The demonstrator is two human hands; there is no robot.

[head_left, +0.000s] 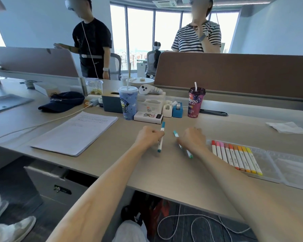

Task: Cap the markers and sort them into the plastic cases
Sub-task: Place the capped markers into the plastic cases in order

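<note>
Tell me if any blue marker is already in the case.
No, the case holds only red, pink, orange and yellow markers.

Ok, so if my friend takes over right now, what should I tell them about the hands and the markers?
Left hand: fingers curled round a blue marker.
Right hand: grips a teal-green marker.
Clear plastic case: lies open, right of both hands.
Done: a row of red-to-yellow markers already lies in the case.
Left: check the caps on the two held markers (hard to tell from here), then lay them in a case.
</note>
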